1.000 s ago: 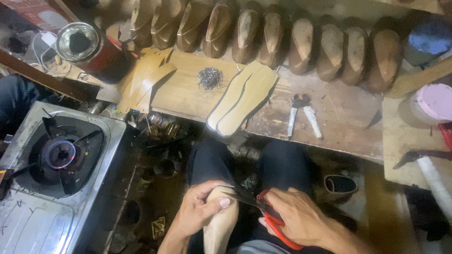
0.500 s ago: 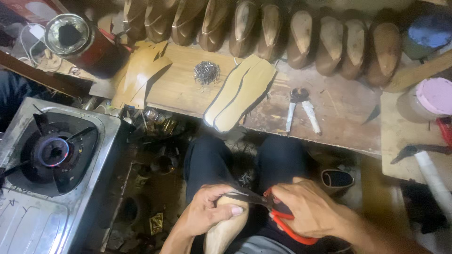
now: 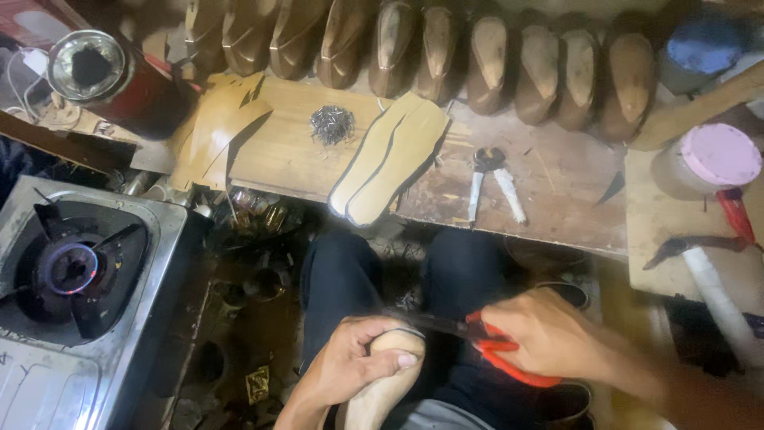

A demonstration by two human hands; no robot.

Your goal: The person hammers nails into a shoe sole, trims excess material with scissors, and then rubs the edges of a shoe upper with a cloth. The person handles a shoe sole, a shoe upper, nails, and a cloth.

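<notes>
1. The left hand (image 3: 350, 362) is wrapped around the toe end of a pale wooden shoe last (image 3: 382, 390), thumb laid across its top; the last rests upright over the person's lap, low in the view between the dark trouser legs.
2. The right hand (image 3: 549, 338) is closed through the handles of red-handled scissors (image 3: 485, 346), whose dark blades reach left and meet the tip of the last (the blade edge is blurred, so whether it is cutting anything cannot be told).
3. Beyond the knees lies the wooden tabletop (image 3: 557, 183). On it are two tan insoles (image 3: 390, 159) lying side by side, a small heap of nails (image 3: 330, 123) just left of them, and white-handled pincers (image 3: 493, 183) to their right.
4. A row of shoe lasts (image 3: 446, 48) stands along the tabletop's far edge.
5. At the left sits a gas burner (image 3: 72, 271) with a faint blue flame, and a red tin (image 3: 103, 80) stands beyond it.
6. At the right are a pink-lidded pot (image 3: 712, 155) and a hammer (image 3: 708, 279).
</notes>
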